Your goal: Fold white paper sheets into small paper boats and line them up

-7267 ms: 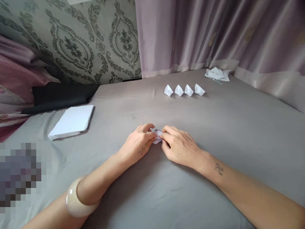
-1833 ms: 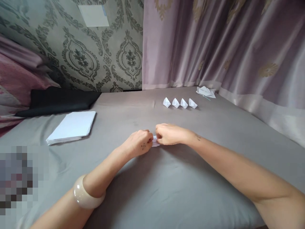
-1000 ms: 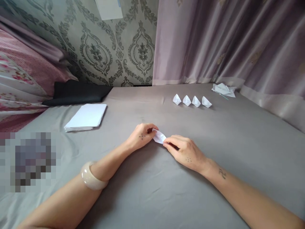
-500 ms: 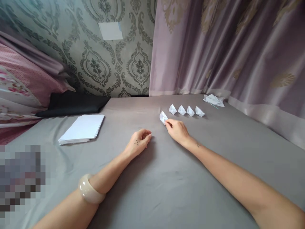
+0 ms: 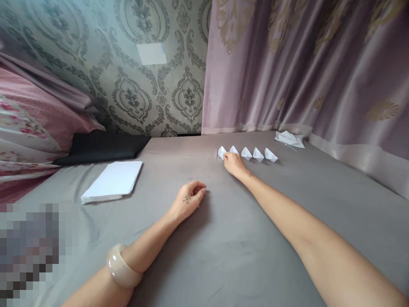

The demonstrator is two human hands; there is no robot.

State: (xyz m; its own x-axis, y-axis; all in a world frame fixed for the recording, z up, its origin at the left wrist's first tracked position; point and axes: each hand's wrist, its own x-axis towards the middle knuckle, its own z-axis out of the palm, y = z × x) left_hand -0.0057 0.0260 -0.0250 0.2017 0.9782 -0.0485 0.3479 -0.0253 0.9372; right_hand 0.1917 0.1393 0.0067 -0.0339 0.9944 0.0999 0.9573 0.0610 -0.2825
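Observation:
With its fingertips, my right hand (image 5: pixel 234 163) pinches a small white folded paper boat (image 5: pixel 221 152) at the left end of a row. The hand partly hides the second paper boat (image 5: pixel 234 149). To its right stand three more: one paper boat (image 5: pixel 246 154), another paper boat (image 5: pixel 258 154) and the end paper boat (image 5: pixel 271 155). My left hand (image 5: pixel 189 198) rests on the grey cloth (image 5: pixel 243 238) with nothing in it, its fingers loosely curled and a gap showing beside the thumb. A pale bangle (image 5: pixel 123 267) circles the left forearm.
A stack of white paper (image 5: pixel 113 181) lies at the left, before a folded black cloth (image 5: pixel 102 147). Folded white papers (image 5: pixel 289 139) and a thin greenish stick (image 5: pixel 290 147) lie at the back right. Purple curtains (image 5: pixel 271 64) and a patterned wall (image 5: pixel 105 51) close off the back.
Both hands were folding the paper boat. My left hand let go of it, and my right hand carried it forward to the left end of the row. The camera view also shifted.

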